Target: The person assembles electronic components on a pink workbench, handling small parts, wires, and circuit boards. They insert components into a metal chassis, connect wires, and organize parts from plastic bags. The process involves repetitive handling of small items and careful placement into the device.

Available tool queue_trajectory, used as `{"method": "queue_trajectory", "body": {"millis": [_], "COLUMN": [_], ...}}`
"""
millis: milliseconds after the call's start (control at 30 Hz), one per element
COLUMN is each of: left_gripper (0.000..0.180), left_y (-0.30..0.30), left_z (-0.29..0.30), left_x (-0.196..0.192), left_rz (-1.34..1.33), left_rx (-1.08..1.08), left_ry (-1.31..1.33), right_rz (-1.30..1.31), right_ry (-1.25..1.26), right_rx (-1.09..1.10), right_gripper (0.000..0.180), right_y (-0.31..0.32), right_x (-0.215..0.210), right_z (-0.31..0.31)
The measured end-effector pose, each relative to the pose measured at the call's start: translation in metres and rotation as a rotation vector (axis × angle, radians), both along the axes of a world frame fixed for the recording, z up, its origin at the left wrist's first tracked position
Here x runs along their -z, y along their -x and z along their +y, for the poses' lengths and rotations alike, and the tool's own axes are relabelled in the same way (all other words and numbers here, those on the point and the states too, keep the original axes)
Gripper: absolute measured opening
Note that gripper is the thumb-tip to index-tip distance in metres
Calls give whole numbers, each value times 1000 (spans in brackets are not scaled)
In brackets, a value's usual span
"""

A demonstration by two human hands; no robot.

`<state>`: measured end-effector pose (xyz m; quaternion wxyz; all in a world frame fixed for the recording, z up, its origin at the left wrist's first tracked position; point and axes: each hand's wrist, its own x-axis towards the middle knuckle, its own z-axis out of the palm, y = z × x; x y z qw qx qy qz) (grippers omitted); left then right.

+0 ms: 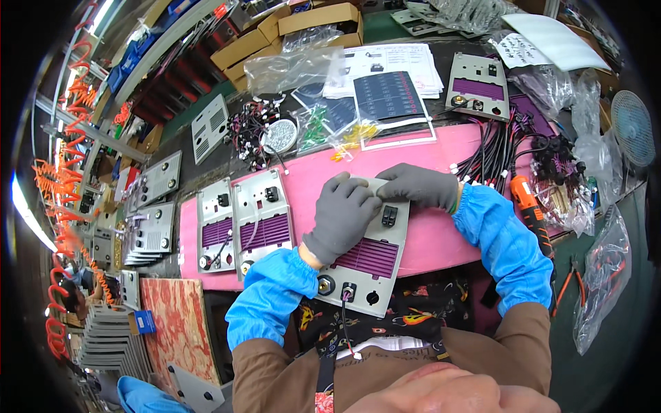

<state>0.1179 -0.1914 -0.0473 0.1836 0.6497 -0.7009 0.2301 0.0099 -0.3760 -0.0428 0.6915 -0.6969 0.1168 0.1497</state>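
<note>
panel in hand point(368, 258): grey metal plate with purple vent grille, lying tilted on pink mat point(427, 237), near edge overhanging toward body; round sockets and a short wire at near end.
left hand point(342, 215): grey glove, palm down on upper half of panel in hand, fingers curled and pressing near black switch; closed onto plate surface, not wrapped round it.
right hand point(420, 186): grey glove, at far edge of panel in hand, fingers bent over top edge, pinching or pressing there; exact grip hidden by left hand.
black switch point(389, 216): set in panel in hand, just right of left hand fingers.
handling: likely stiff, thin, light sheet metal; edges possibly sharp, painted face a bit slick under gloves; best held by long side edges, clear of switch, sockets and wire.
finished panels point(242, 224): two similar plates, left of panel in hand, on same mat.
orange screwdriver point(531, 210): right of panel in hand, beside right sleeve.
black cable bundle point(492, 155): beyond and right of panel in hand.
paper sheets point(389, 69): far beyond panel in hand.
panel stacks point(148, 220): far left of panel in hand.
</note>
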Motion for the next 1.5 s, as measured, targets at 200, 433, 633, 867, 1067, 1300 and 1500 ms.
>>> {"method": "queue_trajectory", "body": {"millis": [200, 433, 633, 867, 1067, 1300, 1500], "left_gripper": [14, 17, 18, 19, 22, 23, 24], "left_y": [3, 2, 6, 14, 15, 12, 9], "left_z": [6, 9, 7, 8, 8, 4, 1], "left_x": [1, 0, 0, -10, -5, -20, -10], "left_rz": [-37, -22, 20, -53, 10, 322, 284], "left_rx": [-21, -43, -71, -80, -40, -24, -1], "left_ry": [-30, -28, -53, -68, -102, -226, -202], "right_rz": [-117, -214, 10, -112, -567, -477, -413], "right_ry": [-32, -26, 8, -31, 228, 139, 44], "right_rx": [-62, -92, -95, -212, -307, -233, -128], "right_gripper": [45, 46, 31, 28, 22, 21, 27], "right_y": [-2, -10, -3, -2, 0, -3, 2], "right_x": [11, 17, -7, 12, 40, 45, 46], "right_z": [1, 0, -7, -12, -15, -12, -9]}}
